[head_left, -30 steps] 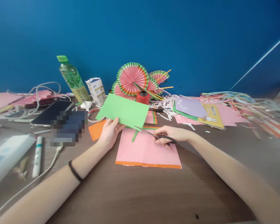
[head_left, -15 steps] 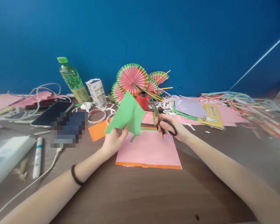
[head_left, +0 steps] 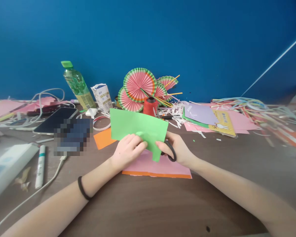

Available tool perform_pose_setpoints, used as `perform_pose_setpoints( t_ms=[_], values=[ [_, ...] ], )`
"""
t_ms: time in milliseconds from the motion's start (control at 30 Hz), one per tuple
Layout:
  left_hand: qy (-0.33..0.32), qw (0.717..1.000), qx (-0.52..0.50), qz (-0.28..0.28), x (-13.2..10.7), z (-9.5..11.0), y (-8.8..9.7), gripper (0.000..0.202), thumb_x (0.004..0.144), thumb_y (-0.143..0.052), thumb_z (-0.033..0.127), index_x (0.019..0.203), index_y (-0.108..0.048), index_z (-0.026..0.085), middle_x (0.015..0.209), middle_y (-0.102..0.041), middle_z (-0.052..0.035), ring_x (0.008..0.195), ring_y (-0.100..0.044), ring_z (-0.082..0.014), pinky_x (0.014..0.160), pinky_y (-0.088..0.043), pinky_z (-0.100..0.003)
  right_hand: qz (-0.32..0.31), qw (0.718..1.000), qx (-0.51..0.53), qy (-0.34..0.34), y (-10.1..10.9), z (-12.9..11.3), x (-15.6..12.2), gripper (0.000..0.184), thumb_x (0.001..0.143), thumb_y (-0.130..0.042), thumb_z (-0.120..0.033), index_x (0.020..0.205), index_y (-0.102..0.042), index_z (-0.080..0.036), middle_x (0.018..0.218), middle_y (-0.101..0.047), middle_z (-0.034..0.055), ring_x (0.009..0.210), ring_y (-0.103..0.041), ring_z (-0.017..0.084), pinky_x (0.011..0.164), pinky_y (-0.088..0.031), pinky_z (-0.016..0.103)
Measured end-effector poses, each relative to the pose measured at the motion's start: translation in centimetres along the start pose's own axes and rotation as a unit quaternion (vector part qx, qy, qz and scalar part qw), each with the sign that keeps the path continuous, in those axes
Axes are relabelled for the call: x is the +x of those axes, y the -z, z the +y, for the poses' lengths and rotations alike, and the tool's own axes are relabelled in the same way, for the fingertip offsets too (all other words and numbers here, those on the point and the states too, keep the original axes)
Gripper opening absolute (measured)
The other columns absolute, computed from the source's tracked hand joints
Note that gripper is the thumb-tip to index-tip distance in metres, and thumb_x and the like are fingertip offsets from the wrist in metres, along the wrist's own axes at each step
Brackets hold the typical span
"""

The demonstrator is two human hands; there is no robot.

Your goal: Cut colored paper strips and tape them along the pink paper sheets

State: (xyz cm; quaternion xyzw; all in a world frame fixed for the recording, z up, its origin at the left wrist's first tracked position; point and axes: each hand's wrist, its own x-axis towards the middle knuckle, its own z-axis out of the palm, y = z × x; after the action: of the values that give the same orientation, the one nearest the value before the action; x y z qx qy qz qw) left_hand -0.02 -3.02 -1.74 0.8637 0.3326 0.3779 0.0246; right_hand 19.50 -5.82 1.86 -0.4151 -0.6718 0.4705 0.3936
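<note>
Green paper point(head_left: 135, 123) is gripped by the left hand point(head_left: 127, 150), scissors point(head_left: 174, 154) at its four o'clock by the right hand point(head_left: 181, 150). Tearing could be caused by twisting.

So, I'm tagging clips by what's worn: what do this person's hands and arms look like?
The left hand and right hand are ungloved. A narrow, plain black band circles the left forearm; the right forearm shows none. No sleeves are in view.
</note>
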Motion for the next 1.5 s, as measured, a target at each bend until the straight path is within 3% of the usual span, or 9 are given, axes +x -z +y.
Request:
perform_pose_setpoints(
  t_ms=[100,200,367,467,600,733,900,1267,1500],
  values=[
    [-0.068,0.996,0.063,0.012,0.0,0.4,0.0,0.012,0.078,-0.052,0.02,0.069,-0.058,0.024,0.06,-0.054,-0.0018,0.054,-0.043,-0.0137,0.053,-0.028,-0.028,0.025,0.999,-0.006,0.034,0.8,0.7,0.6,0.028,0.076,-0.056,-0.044,0.082,-0.052,-0.017,0.063,-0.052,-0.0004,0.047,-0.048,0.01,0.043,-0.04,0.024],
    [-0.106,0.992,0.053,-0.054,-0.1,0.9,0.1,0.012,0.079,-0.051,0.026,0.07,-0.058,0.022,0.059,-0.056,-0.0013,0.053,-0.045,-0.0132,0.053,-0.031,-0.026,0.063,0.996,0.0,0.059,1.8,1.1,1.3,0.025,0.078,-0.053,-0.042,0.083,-0.051,-0.018,0.064,-0.053,-0.0006,0.045,-0.048,0.009,0.042,-0.04,0.023],
    [0.083,0.969,-0.17,-0.158,0.4,1.3,0.4,0.029,0.082,-0.046,0.039,0.098,-0.058,0.017,0.086,-0.065,-0.0058,0.071,-0.056,-0.0149,0.063,-0.041,-0.026,0.073,0.994,0.028,0.08,2.7,1.0,1.6,0.025,0.078,-0.055,-0.042,0.084,-0.05,-0.018,0.058,-0.053,-0.0029,0.041,-0.05,0.009,0.038,-0.039,0.022],
    [0.235,0.898,-0.348,-0.13,0.8,1.1,0.5,0.039,0.079,-0.046,0.05,0.082,-0.061,0.014,0.079,-0.065,-0.0073,0.062,-0.054,-0.0138,0.057,-0.041,-0.024,0.039,0.997,0.032,0.063,2.6,0.7,1.5,0.028,0.076,-0.058,-0.042,0.085,-0.05,-0.018,0.055,-0.053,-0.0038,0.04,-0.051,0.009,0.038,-0.039,0.021],
    [0.353,0.81,-0.463,-0.071,1.1,0.5,0.2,0.045,0.078,-0.05,0.047,0.052,-0.058,0.013,0.053,-0.058,-0.0053,0.047,-0.047,-0.0099,0.051,-0.038,-0.023,-0.003,0.999,0.04,0.009,1.9,0.8,1.6,0.029,0.076,-0.057,-0.044,0.085,-0.048,-0.018,0.052,-0.055,-0.0034,0.043,-0.056,0.012,0.04,-0.04,0.021],
    [0.416,0.764,-0.488,0.079,1.4,-0.4,0.0,0.039,0.078,-0.055,0.04,0.052,-0.059,0.011,0.052,-0.06,-0.0057,0.044,-0.048,-0.008,0.049,-0.037,-0.021,0.018,0.997,0.06,-0.034,1.2,1.4,1.6,0.03,0.082,-0.047,-0.047,0.076,-0.044,-0.018,0.053,-0.053,-0.0032,0.046,-0.057,0.012,0.042,-0.038,0.021],
    [0.443,0.664,-0.55,0.244,2.5,-1.0,0.5,0.023,0.077,-0.06,0.029,0.062,-0.055,0.012,0.062,-0.065,-0.0046,0.055,-0.06,-0.0102,0.049,-0.042,-0.018,0.006,0.998,0.056,-0.038,0.3,1.8,1.2,0.032,0.083,-0.046,-0.048,0.072,-0.042,-0.018,0.055,-0.048,-0.0054,0.046,-0.056,0.009,0.046,-0.037,0.021],
    [0.482,0.537,-0.641,0.26,4.0,0.9,1.1,0.024,0.085,-0.047,0.014,0.063,-0.055,0.012,0.076,-0.069,-0.0105,0.077,-0.067,-0.0128,0.071,-0.052,-0.017,-0.045,0.998,0.025,-0.042,-1.2,1.7,0.4,0.026,0.081,-0.049,-0.044,0.075,-0.041,-0.02,0.056,-0.043,-0.0067,0.046,-0.05,0.008,0.048,-0.038,0.022],
    [0.475,0.515,-0.674,0.233,4.0,2.3,1.3,0.024,0.086,-0.046,0.014,0.064,-0.054,0.012,0.081,-0.069,-0.0108,0.083,-0.067,-0.0143,0.075,-0.054,-0.019,-0.033,0.998,0.027,-0.045,-1.5,1.4,0.2,0.026,0.08,-0.051,-0.044,0.078,-0.041,-0.02,0.059,-0.045,-0.0062,0.047,-0.048,0.008,0.049,-0.04,0.023]
  ],
)
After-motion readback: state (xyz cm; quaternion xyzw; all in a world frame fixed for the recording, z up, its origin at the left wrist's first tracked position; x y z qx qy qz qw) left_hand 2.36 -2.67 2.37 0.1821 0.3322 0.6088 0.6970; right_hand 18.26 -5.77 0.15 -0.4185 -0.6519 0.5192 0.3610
